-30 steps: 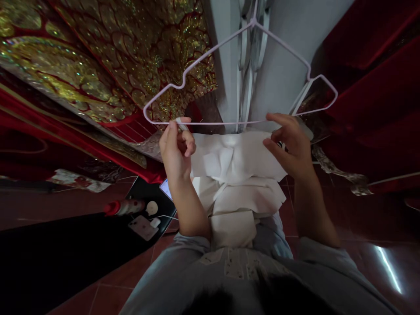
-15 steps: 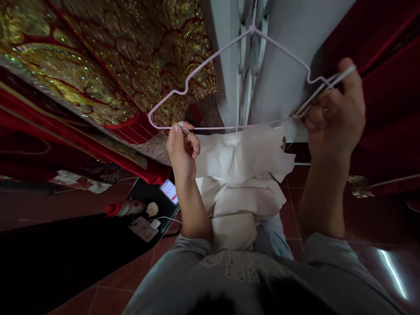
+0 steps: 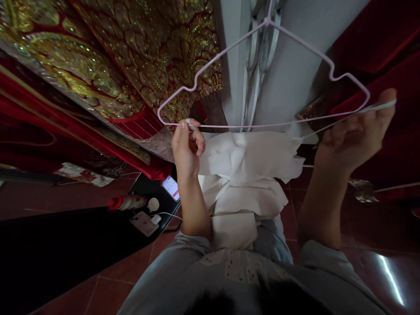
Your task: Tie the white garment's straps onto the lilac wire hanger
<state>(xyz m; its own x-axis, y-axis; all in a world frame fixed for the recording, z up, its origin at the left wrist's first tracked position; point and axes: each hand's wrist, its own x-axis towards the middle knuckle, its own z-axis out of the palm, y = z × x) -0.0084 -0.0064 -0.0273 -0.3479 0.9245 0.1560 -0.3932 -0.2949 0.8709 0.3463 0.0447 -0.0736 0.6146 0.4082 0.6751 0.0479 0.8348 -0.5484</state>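
A pale lilac wire hanger [image 3: 262,126] hangs before me, with a white garment [image 3: 249,162] draped below its bottom bar. My left hand [image 3: 185,148] pinches one thin white strap [image 3: 190,124] against the bar near the hanger's left end. My right hand [image 3: 356,133] is out at the right end, fingers closed on the garment's other white strap [image 3: 377,106], which runs taut from the cloth past my thumb. The lower folds of the white cloth hang down toward my grey shirt.
Red and gold embroidered fabric [image 3: 131,52] hangs at the left, dark red velvet [image 3: 387,57] at the right, a grey-white wall panel [image 3: 288,65] behind. On a dark low table [image 3: 65,249] lie a lit phone [image 3: 171,187], a charger and a red-capped bottle [image 3: 126,202]. Red floor tiles below.
My right hand let go of the cloth's top edge, took the strap and drew it out to the right and lower. The hanger shifted slightly right; my left hand kept its pinch.
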